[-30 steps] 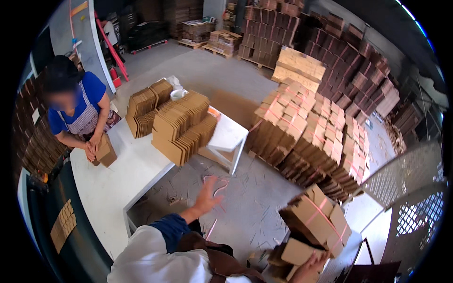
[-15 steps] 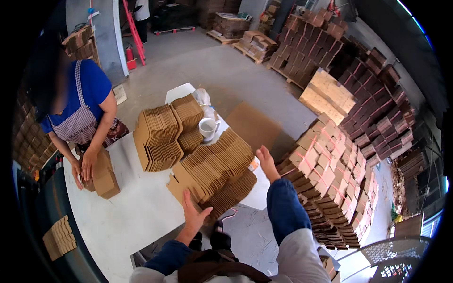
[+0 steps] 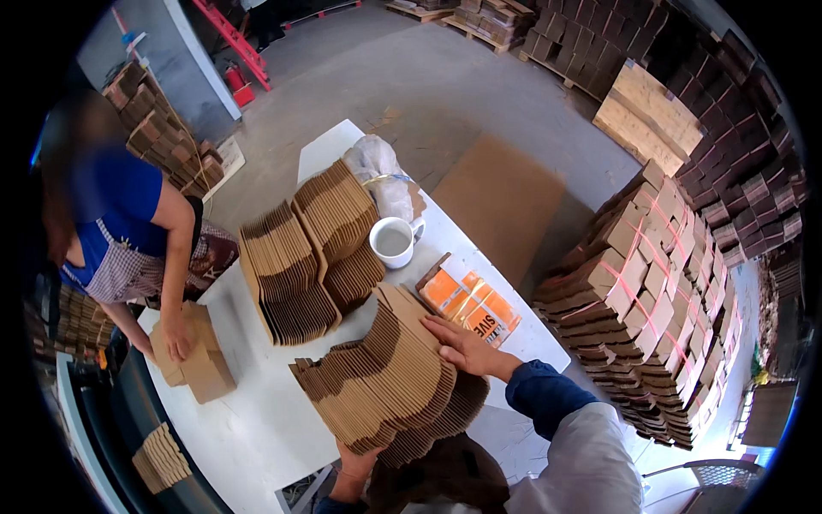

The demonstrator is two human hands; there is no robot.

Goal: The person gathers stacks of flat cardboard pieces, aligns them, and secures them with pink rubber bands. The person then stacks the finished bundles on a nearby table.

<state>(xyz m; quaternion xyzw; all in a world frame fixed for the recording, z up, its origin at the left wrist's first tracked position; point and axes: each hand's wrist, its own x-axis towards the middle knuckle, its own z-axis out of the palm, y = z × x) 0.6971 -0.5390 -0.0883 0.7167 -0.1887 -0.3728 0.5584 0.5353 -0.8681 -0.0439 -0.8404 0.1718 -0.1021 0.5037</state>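
The right hand (image 3: pixel 467 347) lies flat with fingers spread on the far end of a fanned stack of flat cardboard blanks (image 3: pixel 385 381), palm down, the forearm in a blue cuff and grey sleeve running back toward the lower edge. The left hand (image 3: pixel 355 463) comes up from below at the near end of the same stack, fingers pressed against its underside; most of it is hidden by the cardboard, so whether it is curled or flat cannot be told. The stack rests between the two hands on the white counter (image 3: pixel 257 420), sloping from the left hand up toward the right.

Just beyond the right hand lies an orange packet (image 3: pixel 469 301), touching the stack's far edge. Past that stands a white cup (image 3: pixel 394 242), with a plastic bag (image 3: pixel 377 167) behind it. To the left of the cup, well past the left hand, sit two more fans of blanks (image 3: pixel 304 253).

Across the counter, far to the left, another person's hand (image 3: pixel 177 336) presses on a folded box (image 3: pixel 199 355).
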